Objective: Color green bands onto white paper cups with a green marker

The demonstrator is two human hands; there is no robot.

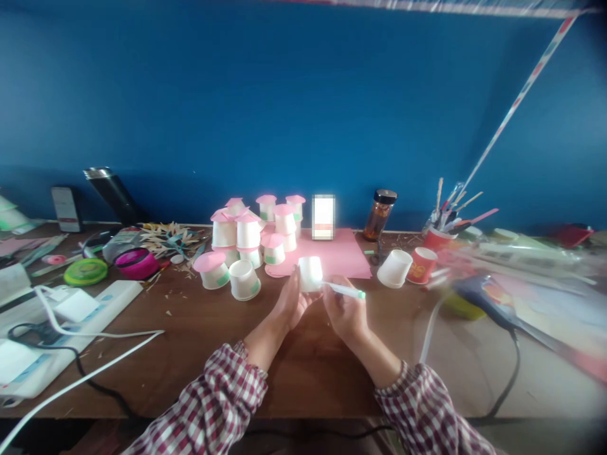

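Note:
My left hand point(293, 300) is closed around the side of a small white paper cup point(310, 273) held just above the table. In my right hand point(345, 309) is a white marker pen point(348, 291) with a green end pointing right; its other end meets the cup's right side. Left of the hands, a white cup with a green patch point(245, 281) stands on the table. Beside it are several cups topped with pink paper roofs point(212, 268), some of them stacked. Pink paper sheets point(339, 249) lie behind my hands.
To the right are a white cup point(395, 268), a red cup point(422, 265) and a jar of dark liquid point(380, 215). A hot glue gun point(484, 300) with a cord lies farther right. White power strips point(95, 328) and cables occupy the left, near a green tape measure point(86, 272).

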